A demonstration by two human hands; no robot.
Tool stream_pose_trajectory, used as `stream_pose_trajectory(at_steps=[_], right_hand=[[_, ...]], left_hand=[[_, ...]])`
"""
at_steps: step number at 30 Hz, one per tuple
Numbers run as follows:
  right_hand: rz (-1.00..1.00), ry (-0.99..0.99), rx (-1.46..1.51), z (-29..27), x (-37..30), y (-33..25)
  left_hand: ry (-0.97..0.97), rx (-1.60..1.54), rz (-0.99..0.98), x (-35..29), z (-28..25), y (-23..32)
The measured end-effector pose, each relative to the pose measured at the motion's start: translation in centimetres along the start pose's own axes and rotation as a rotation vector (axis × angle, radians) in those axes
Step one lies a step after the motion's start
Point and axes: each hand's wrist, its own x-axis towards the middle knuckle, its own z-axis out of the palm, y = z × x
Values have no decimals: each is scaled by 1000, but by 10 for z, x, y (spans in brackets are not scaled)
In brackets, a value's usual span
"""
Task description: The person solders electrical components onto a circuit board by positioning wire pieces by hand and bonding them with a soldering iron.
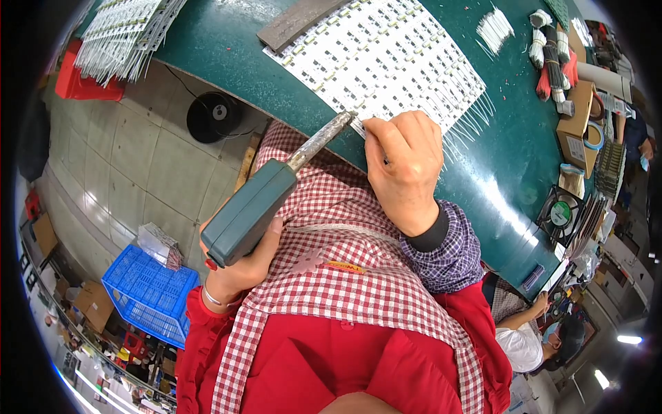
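My left hand (249, 268) is wrapped round the dark green body of a soldering gun (252, 207). The gun's long, stained metal barrel points up and right, and its tip is at the near edge of a white circuit board panel (386, 58) lying on the bench. Small dark parts stand in rows on the panel, and thin white wires fringe its right side. My right hand (407, 162) is closed at the panel's near edge, just right of the tip. Thumb and forefinger are pressed together; whatever they pinch is hidden.
A grey bar (296, 24) lies on the panel's far left edge. On the green bench (221, 34) are a wire bundle (495, 31), cable coils (545, 55), a cardboard box (576, 127) and a fan (560, 212). Wired boards (127, 34) hang at far left. A co-worker (531, 338) sits at right.
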Motion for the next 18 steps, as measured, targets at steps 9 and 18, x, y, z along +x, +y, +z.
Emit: stream_pose_trajectory(at_steps=[9, 18], right_hand=[[62, 24, 55, -2, 2, -2], [100, 22, 59, 1, 2, 8]], left_hand=[[30, 89, 164, 2, 1, -5], [23, 49, 160, 10, 5, -4]])
